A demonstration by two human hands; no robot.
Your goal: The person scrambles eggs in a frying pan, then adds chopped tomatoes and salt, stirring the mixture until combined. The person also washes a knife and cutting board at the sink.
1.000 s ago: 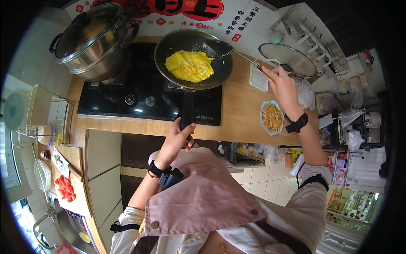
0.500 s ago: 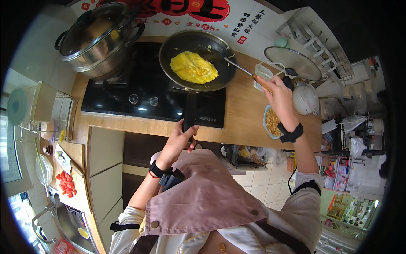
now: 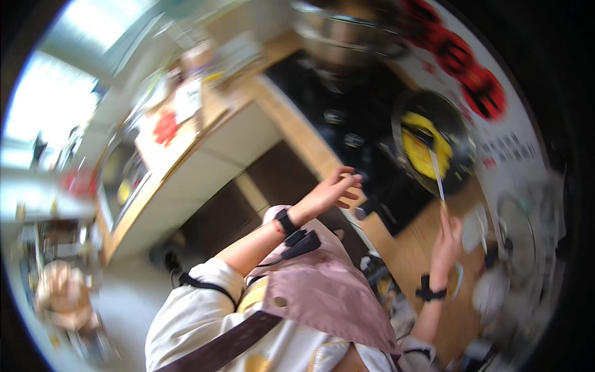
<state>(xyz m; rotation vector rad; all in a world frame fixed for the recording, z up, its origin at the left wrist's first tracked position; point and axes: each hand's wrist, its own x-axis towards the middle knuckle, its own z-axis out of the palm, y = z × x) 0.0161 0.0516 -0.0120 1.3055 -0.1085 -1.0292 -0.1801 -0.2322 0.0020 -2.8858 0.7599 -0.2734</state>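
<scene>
The frying pan [image 3: 462,155] sits on the black cooktop [image 3: 316,99], with yellow cooked egg [image 3: 427,164] in it. My right hand [image 3: 447,242] is closed around the wooden handle of a spatula [image 3: 437,175]. Its dark head rests on or just over the egg. My left hand [image 3: 338,188] is off the pan's dark handle, close to its end, with fingers apart and nothing in them. Motion smears much of the picture.
Beyond the cooktop's far left stands a steel steamer pot [image 3: 341,34]. Red chopped pieces [image 3: 165,127] lie on the left counter's board, beside the sink [image 3: 118,170]. A glass lid [image 3: 517,232] and a pale rounded container [image 3: 491,291] stand at the right.
My left hand has let go of the pan handle. The spatula has gone from the pan's right rim to the egg. The whole view has swung toward the left counter.
</scene>
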